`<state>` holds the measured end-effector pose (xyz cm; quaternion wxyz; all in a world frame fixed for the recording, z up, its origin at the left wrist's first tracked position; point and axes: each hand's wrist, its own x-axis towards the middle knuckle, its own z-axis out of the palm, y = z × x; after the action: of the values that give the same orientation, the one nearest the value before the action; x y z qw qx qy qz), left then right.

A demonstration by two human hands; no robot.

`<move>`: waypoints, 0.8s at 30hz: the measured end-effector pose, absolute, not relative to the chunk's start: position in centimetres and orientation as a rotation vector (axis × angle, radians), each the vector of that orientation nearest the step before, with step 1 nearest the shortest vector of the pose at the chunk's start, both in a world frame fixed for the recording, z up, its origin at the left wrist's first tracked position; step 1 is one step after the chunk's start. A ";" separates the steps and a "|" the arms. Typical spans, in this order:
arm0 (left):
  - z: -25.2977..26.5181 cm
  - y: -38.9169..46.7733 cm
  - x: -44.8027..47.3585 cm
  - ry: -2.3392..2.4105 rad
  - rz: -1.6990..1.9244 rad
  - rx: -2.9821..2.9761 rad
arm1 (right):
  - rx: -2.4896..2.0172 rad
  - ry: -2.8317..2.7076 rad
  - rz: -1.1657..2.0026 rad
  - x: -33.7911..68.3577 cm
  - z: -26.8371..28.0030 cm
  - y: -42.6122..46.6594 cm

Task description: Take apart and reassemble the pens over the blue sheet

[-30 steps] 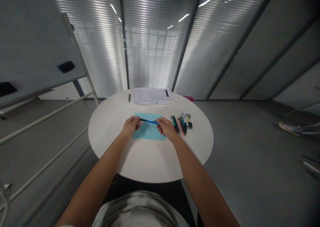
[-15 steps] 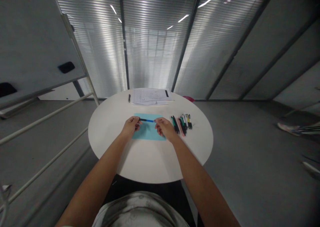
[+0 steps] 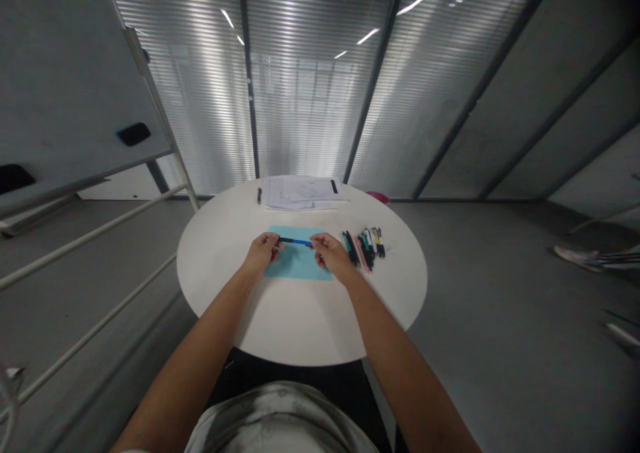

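A blue and black pen [image 3: 298,242] is held level between my two hands, above a light-blue sheet [image 3: 295,266] on the white round table [image 3: 300,333]. My left hand [image 3: 263,250] pinches its black end. At the blue end, the fingertips of my right hand [image 3: 330,250] are closed on the pen. Just right of that hand lies a group of several pens [image 3: 365,246], mostly black, with green, pink, white and yellow parts.
Papers [image 3: 303,193] are stacked at the table's far side, with a dark pen [image 3: 259,196] beside them. A whiteboard on a white frame [image 3: 150,86] stands at left. Another person's shoe [image 3: 575,258] shows at far right, and blinds [image 3: 305,93] cover the wall ahead.
My right hand has shifted very slightly right along the blue end, and a bit more of the pen shows. My left hand stays in place.
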<state>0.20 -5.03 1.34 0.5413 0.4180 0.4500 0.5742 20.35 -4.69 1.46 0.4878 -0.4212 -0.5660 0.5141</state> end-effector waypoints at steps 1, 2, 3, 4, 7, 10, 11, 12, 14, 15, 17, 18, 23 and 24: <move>1.3 -5.0 0.2 1.074 1.364 0.993 | -1.021 -1.374 1.255 20.3 1.5 -4.7; 1.3 -5.0 0.2 1.080 1.363 0.991 | -1.021 -1.376 1.261 20.3 1.6 -4.7; 1.3 -5.0 0.2 1.086 1.361 0.989 | -1.026 -1.377 1.262 20.3 1.6 -4.7; 1.4 -5.1 0.2 1.093 1.361 0.988 | -1.039 -1.380 1.263 20.4 1.6 -4.8; 1.5 -5.2 0.2 1.125 1.359 1.005 | -1.097 -1.408 1.275 20.4 1.6 -4.9; 1.5 -5.1 0.2 1.143 1.376 1.032 | -1.165 -1.457 1.278 20.4 1.7 -5.2; 1.5 -5.1 0.2 1.145 1.386 1.037 | -1.182 -1.469 1.268 20.4 1.8 -5.3; 1.4 -5.0 0.2 1.149 1.396 1.040 | -1.192 -1.480 1.254 20.3 1.9 -5.4; 1.3 -4.9 0.2 1.163 1.403 1.049 | -1.193 -1.490 1.229 20.4 2.0 -5.5; 1.3 -4.9 0.2 1.170 1.403 1.053 | -1.189 -1.490 1.222 20.4 2.0 -5.5; 1.2 -4.8 0.1 1.183 1.401 1.058 | -1.181 -1.483 1.219 20.4 1.9 -5.3; 1.2 -4.8 0.1 1.183 1.402 1.056 | -1.177 -1.477 1.220 20.4 1.9 -5.3; 1.1 -4.7 0.0 1.143 1.454 1.030 | -1.189 -1.467 1.194 20.5 1.9 -5.1; 1.1 -4.7 0.0 1.139 1.468 1.026 | -1.195 -1.463 1.190 20.5 2.0 -5.2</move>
<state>-0.02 -4.72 1.14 0.4879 0.4220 0.4684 0.6037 20.47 -5.19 2.00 0.4391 -0.4810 -0.5886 0.4789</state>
